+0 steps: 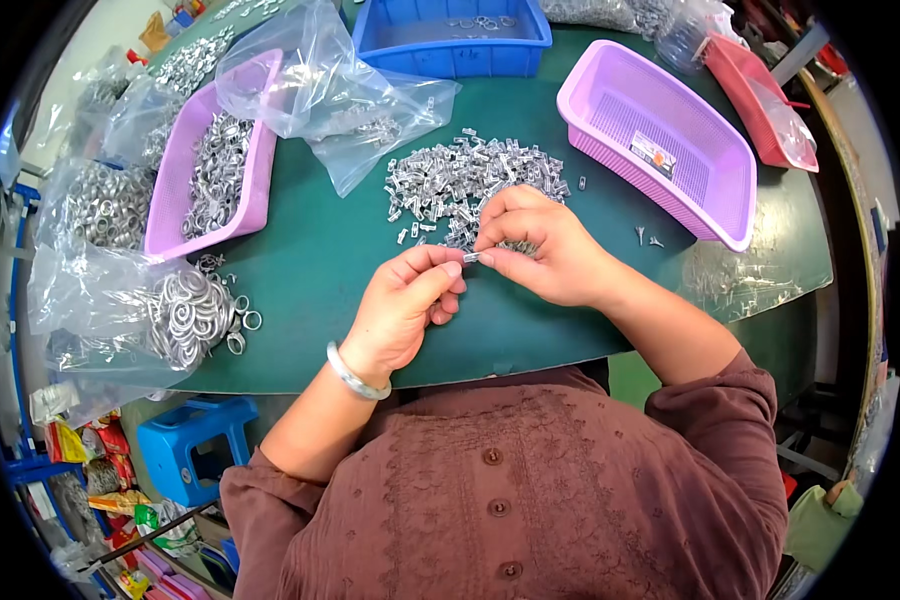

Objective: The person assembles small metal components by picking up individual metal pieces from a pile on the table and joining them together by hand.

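A small silvery metal clip-like part (472,257) is pinched between both hands at the near edge of a heap of similar parts (470,180). My left hand (395,305), with a pale bangle at its wrist, grips the part's left end between thumb and forefinger, the other fingers curled. From the right, my right hand (550,245) holds the other end with thumb and forefinger, its back covering some of the heap. The fingertips hide most of the part, so its exact shape cannot be made out.
A purple basket of metal pieces (265,180) stands left, beside plastic bags and a mound of metal rings (192,318). An empty-looking purple basket (595,130) sits right, a blue tray (450,62) at the back. Two small pieces lie on the green table (305,290) near the right basket.
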Demonstrator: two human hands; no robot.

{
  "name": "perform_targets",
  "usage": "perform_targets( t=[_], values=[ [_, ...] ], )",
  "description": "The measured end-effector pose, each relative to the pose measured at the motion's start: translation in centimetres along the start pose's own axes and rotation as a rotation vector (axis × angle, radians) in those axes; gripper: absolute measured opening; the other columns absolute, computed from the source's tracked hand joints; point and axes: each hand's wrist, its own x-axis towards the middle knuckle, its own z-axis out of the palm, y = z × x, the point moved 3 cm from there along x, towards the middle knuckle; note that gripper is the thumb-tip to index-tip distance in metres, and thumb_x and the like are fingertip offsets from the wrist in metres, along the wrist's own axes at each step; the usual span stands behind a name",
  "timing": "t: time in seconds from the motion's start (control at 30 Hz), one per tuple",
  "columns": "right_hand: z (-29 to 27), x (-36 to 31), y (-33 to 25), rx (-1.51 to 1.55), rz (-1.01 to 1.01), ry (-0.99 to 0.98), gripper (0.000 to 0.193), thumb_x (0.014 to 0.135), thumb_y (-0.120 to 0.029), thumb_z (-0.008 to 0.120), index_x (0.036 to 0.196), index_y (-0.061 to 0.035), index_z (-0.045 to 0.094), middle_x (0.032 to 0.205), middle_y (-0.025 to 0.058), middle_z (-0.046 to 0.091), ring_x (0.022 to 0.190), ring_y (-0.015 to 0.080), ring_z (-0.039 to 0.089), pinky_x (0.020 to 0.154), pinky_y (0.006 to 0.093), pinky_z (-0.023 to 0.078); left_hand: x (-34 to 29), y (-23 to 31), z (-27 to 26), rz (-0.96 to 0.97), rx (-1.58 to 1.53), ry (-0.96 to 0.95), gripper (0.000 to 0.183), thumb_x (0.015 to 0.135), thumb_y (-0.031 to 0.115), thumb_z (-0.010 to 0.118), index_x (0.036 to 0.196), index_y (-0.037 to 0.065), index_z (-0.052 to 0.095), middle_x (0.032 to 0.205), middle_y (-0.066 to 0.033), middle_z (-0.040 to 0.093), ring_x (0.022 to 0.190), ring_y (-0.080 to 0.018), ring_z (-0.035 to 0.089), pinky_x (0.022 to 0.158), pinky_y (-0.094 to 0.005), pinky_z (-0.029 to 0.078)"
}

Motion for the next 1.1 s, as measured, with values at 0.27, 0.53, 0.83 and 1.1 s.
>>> perform_targets(
  t=[0.27,0.53,0.83,1.1],
  values=[
    [-0.3,-0.4,-0.9,-0.029,-0.079,0.091,0.016,0.067,0.000,0.064,0.081,-0.0043,0.060,0.085,0.0063,0.054,0.083,0.0213,0.051,0.070,0.0310,0.042,0.5,0.0,0.9,-0.035,-0.039,0.009,0.013,0.086,0.016,0.053,0.085,0.004,0.058,0.068,-0.0010,0.054,0.054,-0.0076,0.046,0.047,-0.0182,0.035],
    [-1.2,-0.9,-0.3,-0.057,-0.054,0.157,0.014,0.067,-0.002,0.064,0.080,-0.0048,0.059,0.085,0.0056,0.054,0.085,0.0243,0.051,0.075,0.0336,0.042,0.4,0.0,0.8,-0.037,-0.028,0.035,0.015,0.086,0.017,0.053,0.082,0.004,0.059,0.066,-0.0004,0.053,0.052,-0.0070,0.044,0.046,-0.0175,0.034],
    [-1.1,-0.9,0.0,-0.306,-0.079,0.104,0.015,0.066,-0.005,0.063,0.081,-0.0060,0.060,0.088,0.0049,0.053,0.085,0.0247,0.049,0.075,0.0351,0.038,0.4,-0.3,0.4,0.004,-0.049,0.030,0.010,0.084,0.013,0.056,0.087,0.004,0.059,0.068,0.0002,0.054,0.055,-0.0057,0.045,0.047,-0.0170,0.036],
    [-0.7,-1.1,0.0,-0.507,-0.081,0.038,0.020,0.063,-0.005,0.065,0.082,-0.0059,0.058,0.092,0.0056,0.051,0.089,0.0244,0.046,0.075,0.0352,0.036,0.3,-0.5,0.1,0.030,-0.053,-0.004,0.011,0.083,0.009,0.057,0.092,0.003,0.059,0.072,0.0000,0.055,0.058,-0.0054,0.048,0.050,-0.0171,0.038]
  ],
)
